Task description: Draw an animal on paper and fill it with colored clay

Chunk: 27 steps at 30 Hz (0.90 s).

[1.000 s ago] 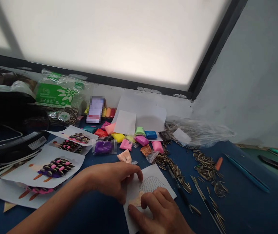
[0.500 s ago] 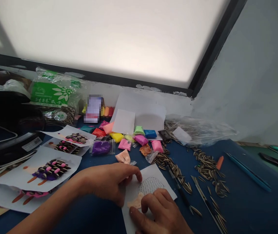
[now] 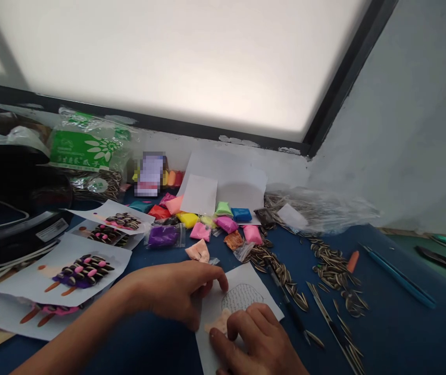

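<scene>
Likely pressing: the right hand (image 3: pixel 261 336), fingers half curled, touches clay (image 3: pixel 222 319) on paper (image 3: pixel 269 303); the left hand (image 3: pixel 184 289), fingers loosely spread, touches the paper — neither visibly gripping. Next calls for even pressure.

Smooth, matt paper sheet (image 3: pixel 211 315)

A single camera, worn on the person's head, looks forward and down over a dark blue tabletop (image 3: pixel 395 328) — close enough that the bare left hand (image 3: pixel 178 291) and bare right hand (image 3: pixel 264 338) loom large along the lower edge. The view spreads wide: a pale grey wall (image 3: pixel 414 140) closes its right side, and a bright white, dark-framed window panel (image 3: pixel 191 62) fills the top, its lower edge sloping down rightward.
</scene>
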Motion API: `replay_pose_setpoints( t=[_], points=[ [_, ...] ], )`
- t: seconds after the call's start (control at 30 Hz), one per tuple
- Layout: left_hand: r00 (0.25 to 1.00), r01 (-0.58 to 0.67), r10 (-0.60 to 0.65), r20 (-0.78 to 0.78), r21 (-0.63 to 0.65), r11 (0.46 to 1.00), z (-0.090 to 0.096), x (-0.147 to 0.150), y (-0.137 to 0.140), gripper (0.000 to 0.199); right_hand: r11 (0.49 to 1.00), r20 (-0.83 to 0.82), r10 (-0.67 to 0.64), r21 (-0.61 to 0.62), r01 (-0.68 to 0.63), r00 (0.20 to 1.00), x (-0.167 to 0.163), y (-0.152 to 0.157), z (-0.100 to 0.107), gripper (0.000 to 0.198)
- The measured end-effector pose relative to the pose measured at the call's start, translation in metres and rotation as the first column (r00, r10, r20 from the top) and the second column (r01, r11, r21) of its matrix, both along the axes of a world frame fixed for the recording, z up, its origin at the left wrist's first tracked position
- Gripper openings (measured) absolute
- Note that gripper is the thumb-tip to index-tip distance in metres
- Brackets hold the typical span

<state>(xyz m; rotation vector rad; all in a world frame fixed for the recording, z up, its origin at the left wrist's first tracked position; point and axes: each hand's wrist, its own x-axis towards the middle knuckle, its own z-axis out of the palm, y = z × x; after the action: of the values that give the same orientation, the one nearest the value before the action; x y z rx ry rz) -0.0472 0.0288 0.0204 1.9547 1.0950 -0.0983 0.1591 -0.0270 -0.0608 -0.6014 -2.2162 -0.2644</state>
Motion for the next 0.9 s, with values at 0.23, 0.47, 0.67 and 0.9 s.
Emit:
replay_pose_setpoints(
  t=[0.23,0.47,0.67,0.9],
  points=[
    [1.000,0.001,-0.001,0.003,0.010,1.000,0.003,0.001,0.000,0.069,0.999,0.032,-0.015,0.038,0.014,0.999,0.007,-0.005,0.016,0.053],
    [1.000,0.011,-0.011,0.024,0.014,1.000,0.002,0.001,0.000,0.068,0.998,0.016,0.018,0.056,-0.019,1.000,0.001,-0.003,0.008,0.056],
    [1.000,0.017,-0.017,0.025,0.027,0.999,0.001,-0.001,-0.001,0.068,0.997,-0.045,-0.021,0.070,0.024,0.999,0.002,-0.003,0.008,0.054],
    [1.000,0.010,-0.010,0.022,0.012,1.000,0.002,0.001,0.000,0.067,0.998,0.070,-0.016,0.059,0.011,0.997,0.004,-0.001,0.015,0.051]
  ],
)
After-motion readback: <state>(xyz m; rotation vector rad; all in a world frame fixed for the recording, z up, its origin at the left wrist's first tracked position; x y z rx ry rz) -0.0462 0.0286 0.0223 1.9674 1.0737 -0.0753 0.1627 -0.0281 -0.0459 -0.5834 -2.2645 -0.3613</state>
